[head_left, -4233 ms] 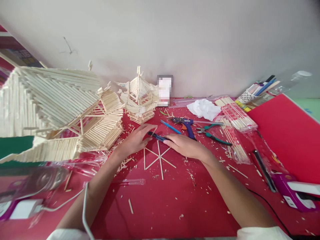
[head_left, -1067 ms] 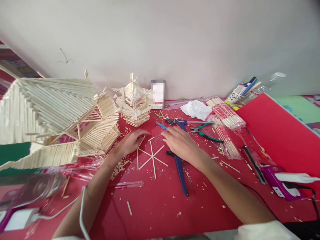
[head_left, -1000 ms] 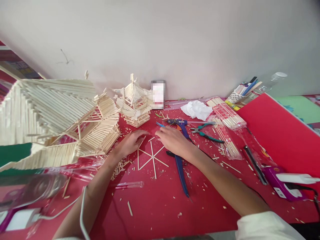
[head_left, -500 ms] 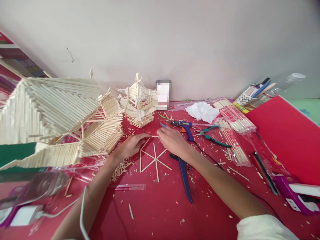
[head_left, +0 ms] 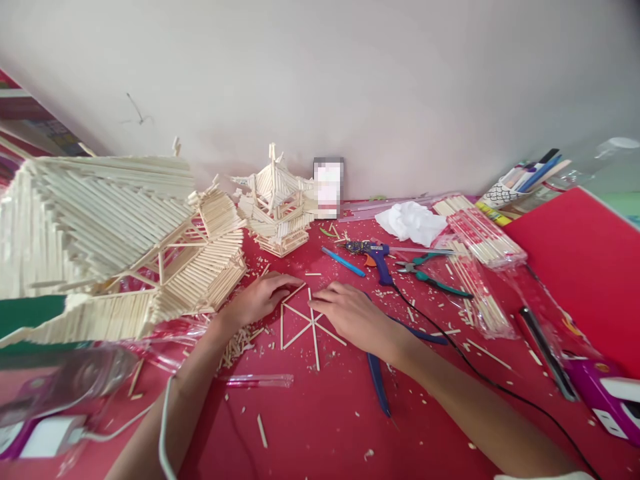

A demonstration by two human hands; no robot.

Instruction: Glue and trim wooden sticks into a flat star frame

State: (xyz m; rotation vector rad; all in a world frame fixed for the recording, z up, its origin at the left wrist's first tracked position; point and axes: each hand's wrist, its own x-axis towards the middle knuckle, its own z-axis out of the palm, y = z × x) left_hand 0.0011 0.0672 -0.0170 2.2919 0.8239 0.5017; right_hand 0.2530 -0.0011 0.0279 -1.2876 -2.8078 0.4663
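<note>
A six-spoked frame of thin wooden sticks [head_left: 315, 343] lies flat on the red tabletop, with one side stick [head_left: 281, 327] joining two spoke ends at its left. My left hand [head_left: 260, 298] is at the frame's upper left, thumb and index finger closed at a short slanted stick [head_left: 294, 293]. On the other side, my right hand [head_left: 350, 313] has its fingers bunched at the top end of the upright spoke [head_left: 310, 297]; its thumb is mostly hidden. Just above the frame lies a loose short stick [head_left: 313, 274], touched by neither hand.
Stick-built models, a large house [head_left: 115, 220] and a small pavilion [head_left: 280, 207], stand at left and back. Right of centre lie a blue pen [head_left: 343, 261], glue gun [head_left: 377, 257], green-handled pliers [head_left: 435, 277], a blue-handled tool [head_left: 377, 383] and packaged sticks [head_left: 483, 233]. A cable [head_left: 480, 373] passes my right forearm.
My right hand has drawn back toward me, from the loose short stick to the upright spoke. The blue pen it mostly covered now shows whole. My left hand has shifted slightly at the slanted stick.
</note>
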